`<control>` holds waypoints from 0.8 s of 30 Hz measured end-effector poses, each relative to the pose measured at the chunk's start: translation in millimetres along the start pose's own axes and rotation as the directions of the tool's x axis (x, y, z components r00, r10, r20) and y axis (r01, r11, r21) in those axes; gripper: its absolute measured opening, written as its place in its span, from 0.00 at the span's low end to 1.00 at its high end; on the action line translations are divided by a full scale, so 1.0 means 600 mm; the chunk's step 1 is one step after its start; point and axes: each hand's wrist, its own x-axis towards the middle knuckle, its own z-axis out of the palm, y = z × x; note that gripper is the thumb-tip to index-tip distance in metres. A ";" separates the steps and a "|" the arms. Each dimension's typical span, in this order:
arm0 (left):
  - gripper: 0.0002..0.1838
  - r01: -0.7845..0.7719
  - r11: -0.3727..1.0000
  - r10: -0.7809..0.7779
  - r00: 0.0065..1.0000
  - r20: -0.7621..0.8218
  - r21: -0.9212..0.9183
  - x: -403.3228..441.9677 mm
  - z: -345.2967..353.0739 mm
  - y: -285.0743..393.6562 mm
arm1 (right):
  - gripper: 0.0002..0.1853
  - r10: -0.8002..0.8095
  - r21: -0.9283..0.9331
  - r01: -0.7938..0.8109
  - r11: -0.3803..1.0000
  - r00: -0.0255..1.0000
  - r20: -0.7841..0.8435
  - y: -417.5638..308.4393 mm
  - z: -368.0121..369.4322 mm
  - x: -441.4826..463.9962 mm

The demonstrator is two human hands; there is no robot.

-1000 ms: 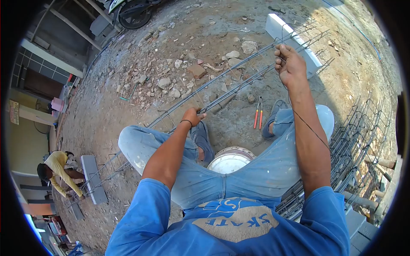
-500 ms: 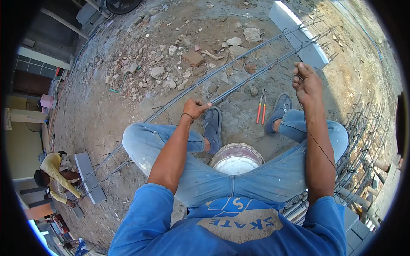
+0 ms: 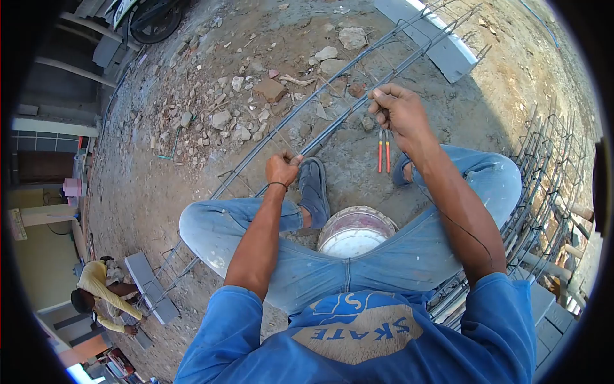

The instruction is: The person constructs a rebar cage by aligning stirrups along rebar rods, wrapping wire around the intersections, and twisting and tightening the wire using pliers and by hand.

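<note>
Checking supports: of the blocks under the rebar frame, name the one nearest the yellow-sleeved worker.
The lower-left block, beside the worker; the other block lies at upper right.

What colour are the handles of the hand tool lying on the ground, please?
The handles are red-orange, seen best in the head view.

Right hand [image 3: 400,115] moved: half second ago off to side of steel bars [image 3: 332,128], just beside far block [image 3: 441,54]; now swung inward, fingertips over bars, nearer my left hand [image 3: 283,169]. Can't tell if touching. Forearm now hides most of right shoe [image 3: 401,173]; pliers [image 3: 387,157] tips covered too. Motorbike [image 3: 153,22] shows more than half second ago.
</note>
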 end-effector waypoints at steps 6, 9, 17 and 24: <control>0.23 0.006 0.989 -0.002 1.000 -0.028 0.145 0.008 0.012 -0.006 | 0.07 0.012 -0.043 -0.012 0.999 1.000 -0.001 0.011 0.014 -0.006; 0.26 0.038 0.985 -0.039 0.999 0.004 0.166 0.004 0.006 0.003 | 0.07 0.029 -0.115 -0.028 0.993 1.000 0.008 0.016 0.031 -0.011; 0.29 0.091 0.989 -0.099 0.993 0.066 0.113 -0.014 -0.025 0.024 | 0.07 0.169 -0.461 0.000 0.887 0.931 0.325 0.090 0.062 -0.064; 0.39 0.004 1.000 -0.007 0.996 -0.084 -0.027 -0.014 -0.025 0.000 | 0.07 0.548 -0.783 -0.113 0.612 0.774 0.317 0.280 0.079 -0.104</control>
